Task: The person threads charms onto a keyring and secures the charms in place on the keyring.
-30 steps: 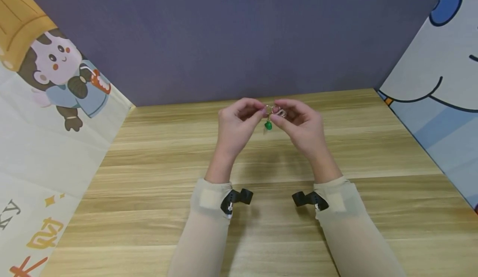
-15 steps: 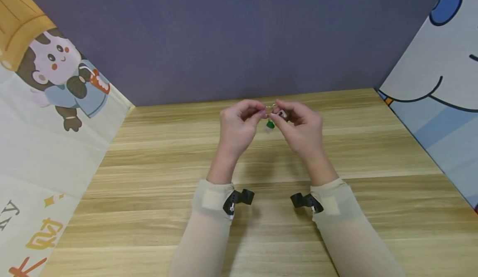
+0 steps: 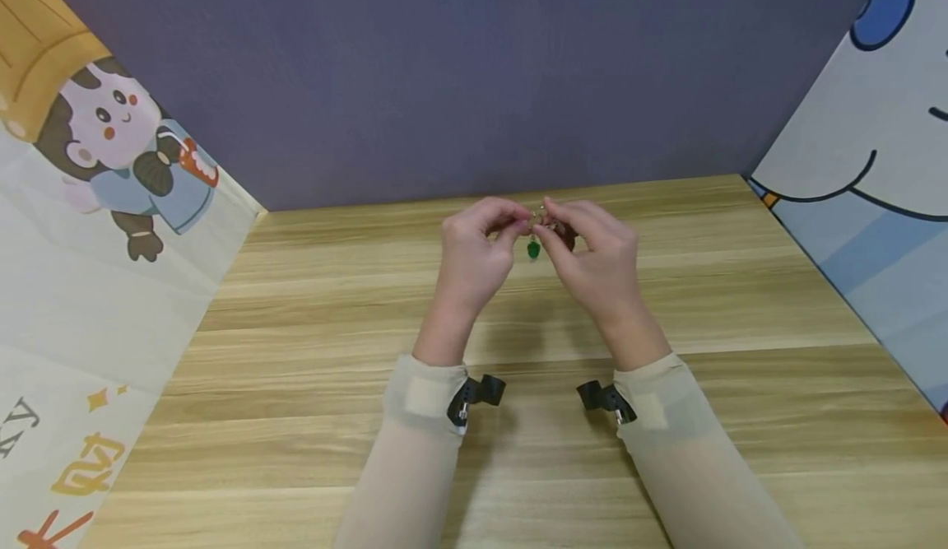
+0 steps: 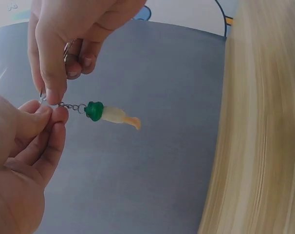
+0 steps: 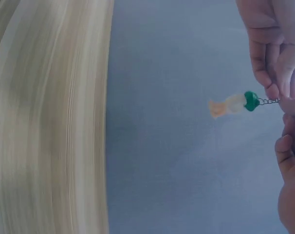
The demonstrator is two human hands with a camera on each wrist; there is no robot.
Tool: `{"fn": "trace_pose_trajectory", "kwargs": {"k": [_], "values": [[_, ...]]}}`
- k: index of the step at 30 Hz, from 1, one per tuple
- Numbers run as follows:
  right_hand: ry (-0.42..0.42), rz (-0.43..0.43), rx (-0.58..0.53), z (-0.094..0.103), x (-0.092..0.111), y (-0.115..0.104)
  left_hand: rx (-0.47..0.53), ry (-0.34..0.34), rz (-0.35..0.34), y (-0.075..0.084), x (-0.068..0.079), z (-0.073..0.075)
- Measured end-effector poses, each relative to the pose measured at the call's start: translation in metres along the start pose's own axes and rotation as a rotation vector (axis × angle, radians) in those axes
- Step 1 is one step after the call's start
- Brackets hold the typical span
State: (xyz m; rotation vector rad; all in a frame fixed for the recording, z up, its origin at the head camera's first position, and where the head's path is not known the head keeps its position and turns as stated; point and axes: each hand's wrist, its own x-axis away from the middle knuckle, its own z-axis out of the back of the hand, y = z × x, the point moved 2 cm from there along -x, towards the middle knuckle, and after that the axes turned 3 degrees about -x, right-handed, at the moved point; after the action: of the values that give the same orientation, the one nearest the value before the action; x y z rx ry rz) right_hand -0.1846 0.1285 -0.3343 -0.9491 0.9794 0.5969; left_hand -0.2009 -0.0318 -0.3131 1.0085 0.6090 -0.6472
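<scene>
A small charm (image 4: 112,114) with a green top, a whitish body and an orange-tinted tip dangles from a short metal chain (image 4: 72,106). In the head view mostly its green part (image 3: 533,249) shows, just below the fingertips. My left hand (image 3: 476,257) pinches the keyring at the top of that chain between thumb and forefinger. Opposite, my right hand (image 3: 601,259) pinches the keyring too, its fingertips almost meeting the left ones. More metal (image 4: 68,50) shows inside the curled fingers of the right hand in the left wrist view. Fingertips hide much of the ring.
Both hands are raised over a wood-grain table (image 3: 296,384). A dark blue-grey panel (image 3: 459,72) stands along its back edge. Cartoon-printed panels flank it at left (image 3: 67,302) and right (image 3: 837,162). A black strap mount (image 3: 474,397) sits on each wrist.
My left hand has shifted slightly right, bringing the fingertips closer together. The metal parts beside my right fingers have turned and are now mostly covered. The charm has swung a little.
</scene>
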Motion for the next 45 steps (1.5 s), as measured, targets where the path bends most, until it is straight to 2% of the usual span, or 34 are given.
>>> {"fn": "trace_pose_trajectory", "kwargs": {"k": [3,6,10,13,18,23,28,36,41,45], "values": [[-0.001,0.039,0.053,0.0,0.0,0.001,-0.054,-0.02,-0.034,0.001,0.0,-0.001],[-0.018,0.048,0.089,0.001,0.0,0.003,-0.083,-0.053,-0.038,0.003,0.001,-0.002],[-0.074,0.002,0.1,0.002,0.001,0.006,-0.092,-0.094,-0.02,0.002,0.002,-0.005],[-0.127,-0.103,0.027,0.002,0.001,0.008,-0.054,-0.107,0.033,0.0,0.002,-0.006],[-0.191,-0.286,-0.094,0.001,-0.002,0.013,0.043,-0.149,0.163,-0.007,0.003,-0.006],[-0.244,-0.371,-0.098,0.0,-0.003,0.014,0.06,-0.228,0.268,-0.009,0.005,-0.006],[-0.292,-0.448,-0.106,-0.001,-0.004,0.014,0.071,-0.258,0.327,-0.012,0.006,-0.005],[-0.523,-0.516,-0.053,0.002,-0.01,0.014,0.128,-0.258,0.399,-0.017,0.01,0.001],[-0.674,-0.605,-0.109,0.006,-0.011,0.015,0.085,-0.236,0.38,-0.018,0.01,0.004],[-0.741,-0.681,-0.168,0.008,-0.009,0.017,0.08,-0.25,0.367,-0.017,0.009,0.001]]}}
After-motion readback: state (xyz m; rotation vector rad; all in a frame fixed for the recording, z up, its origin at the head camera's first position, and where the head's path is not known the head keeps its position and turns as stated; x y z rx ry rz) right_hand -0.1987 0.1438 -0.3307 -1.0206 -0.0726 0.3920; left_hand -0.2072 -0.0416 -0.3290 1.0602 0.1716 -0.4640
